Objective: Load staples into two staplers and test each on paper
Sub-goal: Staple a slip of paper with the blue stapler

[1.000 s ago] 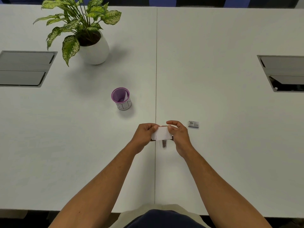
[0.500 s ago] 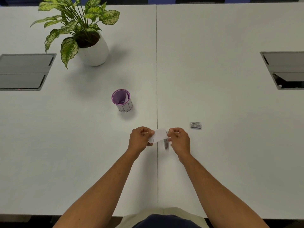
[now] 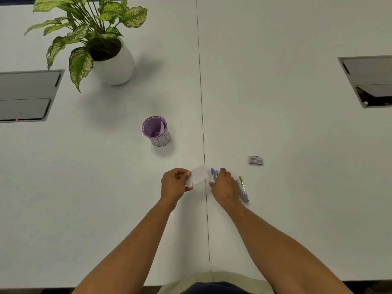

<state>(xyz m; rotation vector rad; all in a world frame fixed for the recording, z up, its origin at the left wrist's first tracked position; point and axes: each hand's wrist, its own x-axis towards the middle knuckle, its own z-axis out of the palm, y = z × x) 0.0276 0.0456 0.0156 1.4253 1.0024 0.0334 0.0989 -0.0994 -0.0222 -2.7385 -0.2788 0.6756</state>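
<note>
Left hand (image 3: 174,184) now pinching paper slip (image 3: 199,174) alone, right hand (image 3: 225,186) lowered, gripping purple-tipped stapler (image 3: 214,174) on tabletop (image 3: 297,124): test apparently finished.

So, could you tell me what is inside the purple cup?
Inside the purple cup a white slip of paper leans against the wall; the bottom is partly hidden, so nothing more can be told.
</note>
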